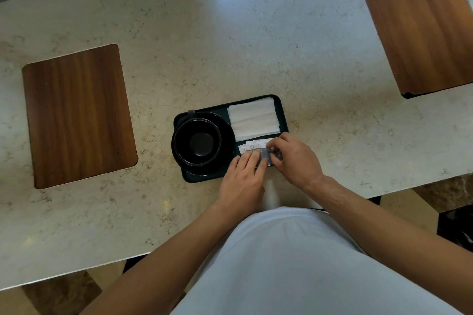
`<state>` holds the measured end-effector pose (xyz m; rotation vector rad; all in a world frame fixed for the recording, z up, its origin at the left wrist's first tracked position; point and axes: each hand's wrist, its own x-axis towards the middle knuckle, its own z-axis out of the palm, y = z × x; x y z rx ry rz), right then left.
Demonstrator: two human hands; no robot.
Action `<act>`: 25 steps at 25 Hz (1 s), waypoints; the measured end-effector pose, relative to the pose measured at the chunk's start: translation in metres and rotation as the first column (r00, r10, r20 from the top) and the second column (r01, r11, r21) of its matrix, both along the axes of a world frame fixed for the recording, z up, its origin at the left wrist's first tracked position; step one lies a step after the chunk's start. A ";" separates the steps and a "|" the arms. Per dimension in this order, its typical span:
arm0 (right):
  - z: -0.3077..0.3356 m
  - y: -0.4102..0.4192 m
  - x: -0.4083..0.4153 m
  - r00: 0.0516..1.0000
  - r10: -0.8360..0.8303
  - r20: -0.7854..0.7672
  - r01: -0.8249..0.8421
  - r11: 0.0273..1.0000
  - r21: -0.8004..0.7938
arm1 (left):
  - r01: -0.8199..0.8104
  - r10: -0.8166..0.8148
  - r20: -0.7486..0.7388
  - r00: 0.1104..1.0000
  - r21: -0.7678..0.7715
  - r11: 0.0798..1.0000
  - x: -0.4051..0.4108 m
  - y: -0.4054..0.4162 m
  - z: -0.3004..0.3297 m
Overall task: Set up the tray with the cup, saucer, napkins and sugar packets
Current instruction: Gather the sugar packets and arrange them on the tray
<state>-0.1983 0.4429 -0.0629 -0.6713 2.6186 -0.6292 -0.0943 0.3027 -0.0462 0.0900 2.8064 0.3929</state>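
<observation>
A wood inlay (79, 115) sits at the left of the marble tabletop (204, 46). On the dark tray (282, 112), the black cup (197, 142) stands on its saucer (226, 135) at the left end, and white napkins (252, 117) lie at the far right. Sugar packets (252, 147) line the near edge. The left hand (243, 181) lays its fingers (252, 161) flat, pressed together, on the packets. The right hand (294, 158) seems to pinch a packet, though blur hides the fingertips. Another wood inlay (422, 30) lies far right.
</observation>
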 end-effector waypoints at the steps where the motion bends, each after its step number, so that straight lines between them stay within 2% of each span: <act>1: 0.000 -0.003 0.001 1.000 0.007 0.003 -0.007 1.000 -0.001 | -0.011 0.011 -0.004 1.000 -0.003 1.000 0.002 -0.001 0.000; 7: -0.002 -0.013 0.004 0.999 0.028 0.015 -0.028 1.000 -0.002 | -0.066 0.066 -0.020 0.998 -0.032 0.997 0.012 0.003 0.002; 11: -0.001 -0.012 0.004 0.999 0.034 0.019 -0.033 0.999 -0.012 | -0.092 0.092 0.008 0.996 0.005 0.996 0.011 0.003 0.005; 16: 0.002 -0.012 -0.002 0.999 -0.025 -0.027 0.023 0.997 -0.072 | -0.103 0.117 -0.159 0.980 0.089 0.991 -0.001 -0.001 0.012; 18: 0.002 -0.013 -0.012 0.996 -0.050 -0.074 0.045 0.996 -0.071 | -0.097 0.103 -0.210 0.972 0.042 0.994 -0.020 -0.005 0.012; 21: 0.003 -0.016 -0.031 0.989 -0.076 -0.126 0.074 0.997 -0.023 | -0.075 0.062 -0.153 0.986 -0.081 0.994 -0.061 -0.020 0.013; 25: 0.002 -0.023 -0.060 0.998 -0.061 -0.031 0.064 0.994 0.085 | -0.119 0.106 -0.076 0.991 -0.190 0.975 -0.107 -0.048 0.010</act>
